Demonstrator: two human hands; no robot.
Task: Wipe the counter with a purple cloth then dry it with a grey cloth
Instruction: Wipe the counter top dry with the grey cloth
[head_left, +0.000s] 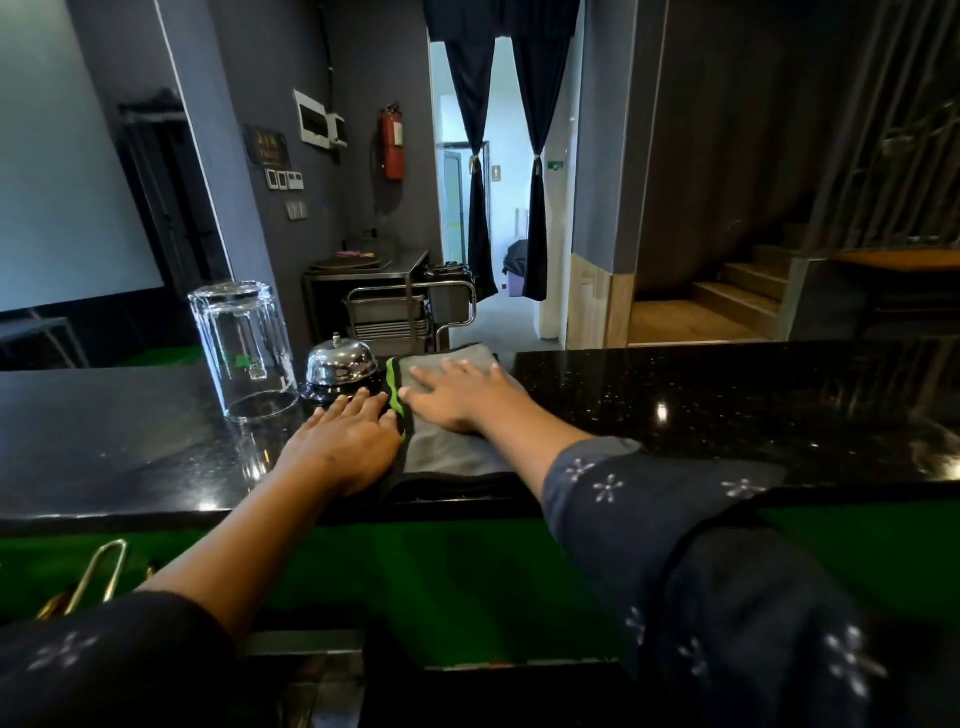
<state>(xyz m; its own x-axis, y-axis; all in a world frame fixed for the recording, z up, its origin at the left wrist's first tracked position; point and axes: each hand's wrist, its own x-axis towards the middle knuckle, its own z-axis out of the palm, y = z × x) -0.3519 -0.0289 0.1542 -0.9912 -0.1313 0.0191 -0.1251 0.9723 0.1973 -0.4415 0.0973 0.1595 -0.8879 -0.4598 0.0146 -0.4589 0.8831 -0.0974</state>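
Right hand (462, 397) flat and open on the grey cloth (441, 441), left hand (345, 441) flat at its striped left edge, bare worktop (727, 405) off to the right.

Both arms reach forward and slightly inward, so the hands lie close together. The left hand (345, 447) lies palm down, fingers straight and held together, pointing ahead and a little to the right. The right hand (462, 397) is also flat, palm down — its fingers spread apart, pointing up and to the left. Dark sleeves with a pale flower print are pushed back — both forearms bare.
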